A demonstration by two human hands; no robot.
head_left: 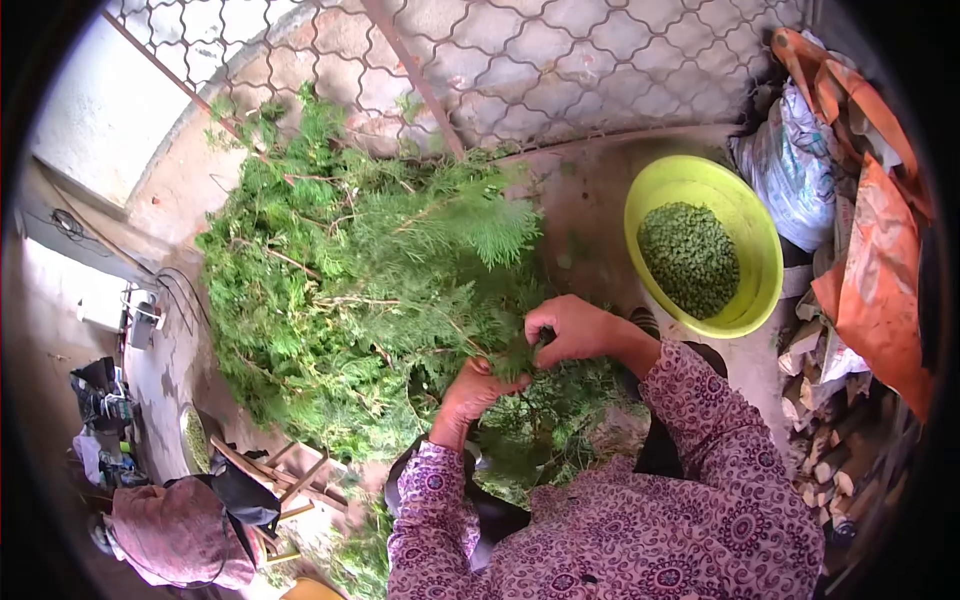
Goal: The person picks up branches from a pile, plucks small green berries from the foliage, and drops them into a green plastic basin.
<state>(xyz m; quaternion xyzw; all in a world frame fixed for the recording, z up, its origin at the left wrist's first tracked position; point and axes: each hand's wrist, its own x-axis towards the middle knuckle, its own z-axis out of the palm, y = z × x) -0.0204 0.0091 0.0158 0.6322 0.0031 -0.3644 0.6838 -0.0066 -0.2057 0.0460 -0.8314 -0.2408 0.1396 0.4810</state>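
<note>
My left hand (468,396) is closed on a leafy evergreen branch (480,235), its thumb and forefinger together near the stem. Just right of it, my right hand (575,330) is curled in a pinch close to the same foliage. Something small and dark shows at its fingertips, too hidden to name. A large heap of cut evergreen branches (300,300) spreads ahead and to the left. More green sprigs (540,425) lie below my hands, over my lap. To the right stands a yellow-green plastic basin (762,265) partly filled with small green cones or seeds (690,258).
A wire mesh fence (560,60) borders the far side. At right are a white sack (795,165), an orange tarp (870,270) and stacked firewood (825,460). Another person (180,530) sits at lower left, near a wooden stool (300,480).
</note>
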